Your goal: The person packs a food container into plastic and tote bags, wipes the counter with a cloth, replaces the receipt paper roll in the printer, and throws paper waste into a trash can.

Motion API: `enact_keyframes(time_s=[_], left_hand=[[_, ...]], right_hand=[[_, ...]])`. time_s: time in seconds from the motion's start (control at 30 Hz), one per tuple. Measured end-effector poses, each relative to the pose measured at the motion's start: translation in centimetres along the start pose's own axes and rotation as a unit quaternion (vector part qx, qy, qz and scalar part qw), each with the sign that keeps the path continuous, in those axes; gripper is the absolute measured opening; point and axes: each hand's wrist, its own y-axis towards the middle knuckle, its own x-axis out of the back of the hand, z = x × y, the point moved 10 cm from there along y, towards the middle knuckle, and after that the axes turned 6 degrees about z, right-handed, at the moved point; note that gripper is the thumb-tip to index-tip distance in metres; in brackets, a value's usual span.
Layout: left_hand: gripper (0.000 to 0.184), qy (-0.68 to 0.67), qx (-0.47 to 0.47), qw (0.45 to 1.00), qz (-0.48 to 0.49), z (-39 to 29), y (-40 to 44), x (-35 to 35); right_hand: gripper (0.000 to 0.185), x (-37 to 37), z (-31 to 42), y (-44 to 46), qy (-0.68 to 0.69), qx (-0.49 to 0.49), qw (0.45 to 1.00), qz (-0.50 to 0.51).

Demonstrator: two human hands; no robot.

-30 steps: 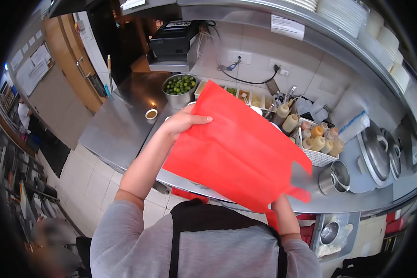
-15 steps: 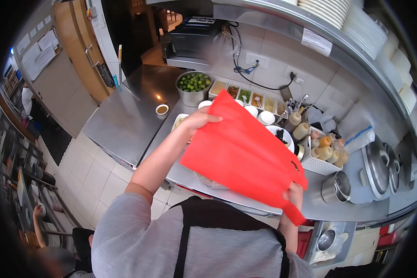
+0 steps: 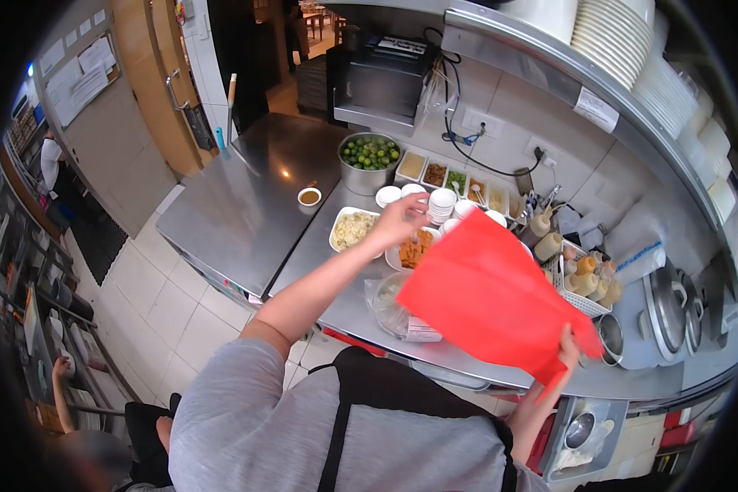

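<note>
A flat red bag (image 3: 488,291) hangs over the counter, tilted down to the right. My right hand (image 3: 567,354) grips its handle end at the lower right. Near the bag's upper left corner is my left hand (image 3: 403,221), fingers curved and apart, with a gap between it and the bag. Below that hand lie a bowl of orange pieces (image 3: 416,248) and a white dish of pale chopped food (image 3: 353,229). A clear plastic bag (image 3: 389,305) is partly covered by the red bag. Stacked white cups (image 3: 443,203) stand just behind my left hand.
A pot of green limes (image 3: 369,153) stands at the back beside topping containers (image 3: 456,181). A sauce cup (image 3: 309,197) sits on the left counter (image 3: 238,209). Squeeze bottles fill a white basket (image 3: 578,302) at right. A co-worker's arm (image 3: 63,398) shows at lower left.
My left hand has let go of the red bag's corner. The bag and my right hand have moved right, uncovering the orange pieces and cups. The view has shifted.
</note>
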Motion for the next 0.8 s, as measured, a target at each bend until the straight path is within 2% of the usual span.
enact_keyframes(time_s=[0.03, 0.1, 0.13, 0.17, 0.2, 0.23, 0.3, 0.33, 0.4, 0.43, 0.5, 0.53, 0.57, 0.6, 0.63, 0.67, 0.73, 0.77, 0.8], left_hand=[[0.044, 0.093, -0.038, 0.995, -0.011, -1.4, -0.6, -0.5], [0.039, 0.010, -0.065, 0.995, 0.076, -3.1, -2.5, -4.3], [0.042, 0.062, -0.058, 0.988, 0.132, -4.8, -3.9, -6.8], [0.045, -0.011, -0.142, 0.977, 0.157, -7.6, -5.8, -8.6], [0.043, -0.067, -0.114, 0.970, 0.202, -8.2, -7.1, -10.6], [0.043, -0.068, -0.114, 0.971, 0.200, -8.3, -7.9, -11.4], [0.038, 0.068, -0.162, 0.960, 0.218, -8.9, -9.3, -13.4], [0.038, 0.068, -0.163, 0.960, 0.217, -8.2, -9.5, -13.4], [0.031, 0.014, -0.048, 0.975, 0.218, -3.9, -8.9, -12.9], [0.031, 0.014, -0.048, 0.974, 0.221, -3.4, -9.0, -12.3], [0.025, 0.088, -0.153, 0.982, 0.069, -4.7, -9.2, -7.7], [0.024, 0.090, -0.123, 0.988, 0.029, -3.6, -9.2, -5.7], [0.024, 0.092, -0.094, 0.991, -0.008, -2.5, -9.2, -3.5], [0.022, 0.156, -0.107, 0.981, -0.042, -2.3, -9.6, -0.9], [0.023, 0.147, -0.103, 0.978, -0.109, -0.4, -9.5, 2.0], [0.025, 0.197, 0.007, 0.976, -0.098, 0.5, -9.6, 4.1], [0.046, 0.173, 0.028, 0.984, 0.009, 3.2, -9.2, 2.5], [0.059, 0.172, 0.056, 0.981, 0.074, 2.5, -9.7, 0.9], [0.071, 0.190, 0.001, 0.973, 0.134, -0.1, -10.1, -1.0]], right_hand=[[0.033, -1.7, 2.4, -1.1, 0.103, 0.058, 0.993, 0.023], [0.037, -6.0, 2.8, -2.8, 0.144, 0.036, 0.989, 0.013], [0.036, -6.5, 1.3, -2.7, 0.108, 0.020, 0.994, 0.000], [0.036, -6.9, -0.3, -2.7, 0.072, 0.005, 0.997, -0.014], [0.032, -7.7, -2.4, -2.7, 0.040, -0.014, 0.999, -0.001], [0.029, -8.8, -4.8, -2.4, 0.004, -0.026, 0.999, 0.029], [0.023, -10.5, -8.8, -2.1, -0.059, -0.032, 0.994, 0.091], [0.020, -10.9, -10.1, -1.8, -0.090, -0.026, 0.988, 0.119], [0.015, -11.4, -11.2, -1.5, -0.146, -0.001, 0.975, 0.166], [0.013, -11.3, -11.0, -1.5, -0.173, 0.023, 0.969, 0.177], [0.012, -10.3, -8.6, -0.5, -0.222, 0.103, 0.957, 0.155], [0.014, -8.9, -6.2, 0.2, -0.245, 0.158, 0.951, 0.105], [0.026, -8.5, -2.7, -0.2, -0.246, 0.204, 0.947, 0.032], [0.023, -5.5, -0.7, 0.3, -0.323, 0.241, 0.914, -0.044], [0.024, -2.3, 0.9, 0.7, -0.275, 0.220, 0.930, -0.104], [0.024, -0.4, 2.5, 1.0, -0.219, 0.197, 0.947, -0.131], [0.020, -2.5, 5.1, 0.3, -0.346, 0.285, 0.882, -0.142], [0.019, -4.9, 5.7, 0.0, -0.329, 0.310, 0.887, -0.097], [0.018, -7.2, 5.9, -0.1, -0.369, 0.313, 0.874, -0.047]])
